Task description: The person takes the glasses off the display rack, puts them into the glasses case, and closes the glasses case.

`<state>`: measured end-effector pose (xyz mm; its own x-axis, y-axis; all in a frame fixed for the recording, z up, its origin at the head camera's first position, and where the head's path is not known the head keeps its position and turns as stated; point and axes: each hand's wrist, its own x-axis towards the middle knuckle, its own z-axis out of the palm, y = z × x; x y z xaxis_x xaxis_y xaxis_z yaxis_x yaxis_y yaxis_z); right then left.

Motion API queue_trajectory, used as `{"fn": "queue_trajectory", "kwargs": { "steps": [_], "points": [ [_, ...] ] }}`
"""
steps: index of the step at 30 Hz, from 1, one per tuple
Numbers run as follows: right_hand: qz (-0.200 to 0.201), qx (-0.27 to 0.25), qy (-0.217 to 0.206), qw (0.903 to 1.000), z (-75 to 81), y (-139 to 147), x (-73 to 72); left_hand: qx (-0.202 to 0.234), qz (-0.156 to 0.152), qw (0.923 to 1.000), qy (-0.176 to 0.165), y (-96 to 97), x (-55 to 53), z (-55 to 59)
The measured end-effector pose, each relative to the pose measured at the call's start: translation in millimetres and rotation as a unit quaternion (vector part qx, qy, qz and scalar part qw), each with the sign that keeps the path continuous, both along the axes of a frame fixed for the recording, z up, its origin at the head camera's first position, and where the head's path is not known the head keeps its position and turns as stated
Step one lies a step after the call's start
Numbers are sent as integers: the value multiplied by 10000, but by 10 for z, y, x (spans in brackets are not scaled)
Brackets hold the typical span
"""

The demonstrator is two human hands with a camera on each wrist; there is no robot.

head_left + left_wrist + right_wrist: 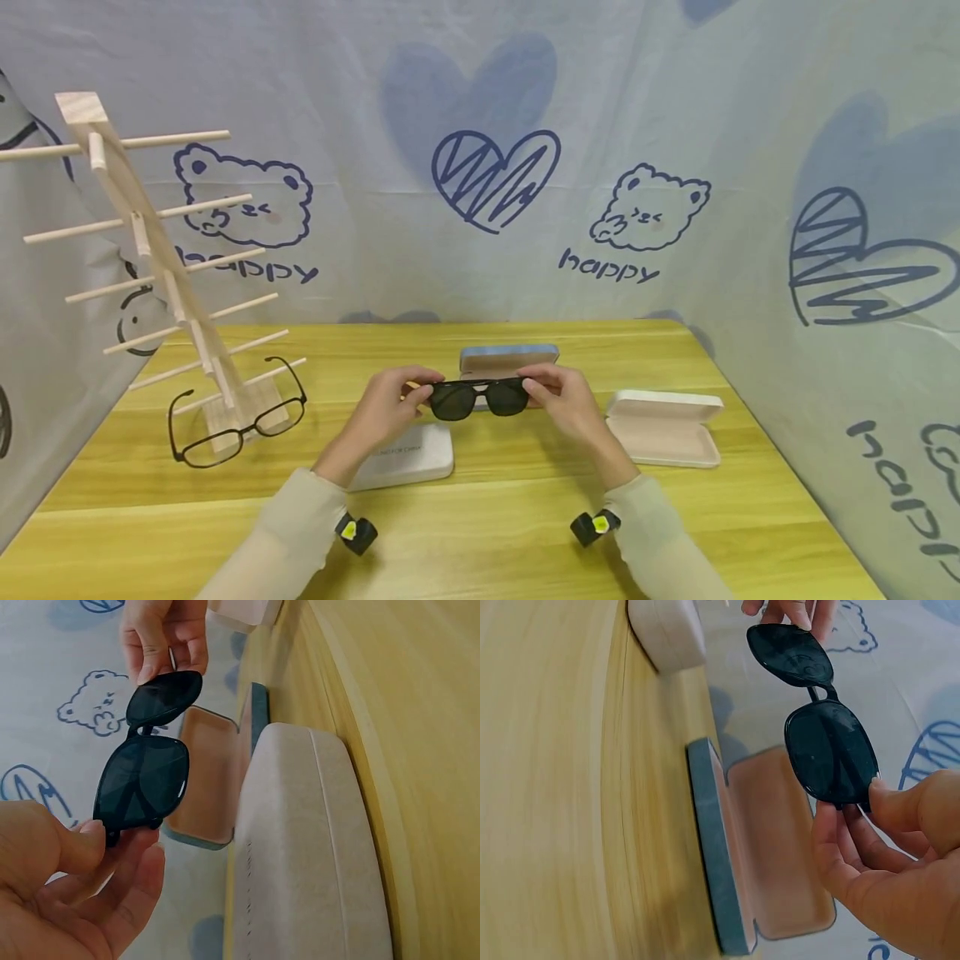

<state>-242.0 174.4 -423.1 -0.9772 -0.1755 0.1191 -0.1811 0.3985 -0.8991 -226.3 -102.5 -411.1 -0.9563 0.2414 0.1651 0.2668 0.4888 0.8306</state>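
Dark sunglasses (480, 398) are held up above the table between two hands, lenses toward the head camera. The left hand (390, 407) pinches one outer corner of the frame between thumb and fingers. At the opposite corner the right hand (566, 404) grips the frame the same way. Both lenses show whole in the left wrist view, where the folded temples appear faintly through the dark lens (142, 780). Just behind the sunglasses an open blue glasses case (510, 357) with a pinkish lining lies on the table, partly hidden by them in the head view.
A closed white glasses case (412, 457) lies beside the left forearm. An open white case (663, 429) sits right of the right hand. On the left stands a wooden peg rack (161, 258), with black-framed eyeglasses (243, 432) on its lowest peg. Printed cloth (360, 233) hangs behind the table.
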Motion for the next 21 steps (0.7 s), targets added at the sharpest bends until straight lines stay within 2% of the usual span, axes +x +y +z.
{"fn": "queue_trajectory", "kwargs": {
  "steps": [11, 17, 21],
  "points": [
    [-423, -110, -89, 9990, -108, 206, -185, 122, 38, 9994, -311, 234, -299, -121],
    [-694, -109, -284, 9971, -155, 273, -284, 335, 116, 9985, -427, 353, -420, -166],
    [-851, -279, -387, 9952, -206, 305, -353, 263, 162, 9980, -551, 423, -482, -192]
  ]
}}
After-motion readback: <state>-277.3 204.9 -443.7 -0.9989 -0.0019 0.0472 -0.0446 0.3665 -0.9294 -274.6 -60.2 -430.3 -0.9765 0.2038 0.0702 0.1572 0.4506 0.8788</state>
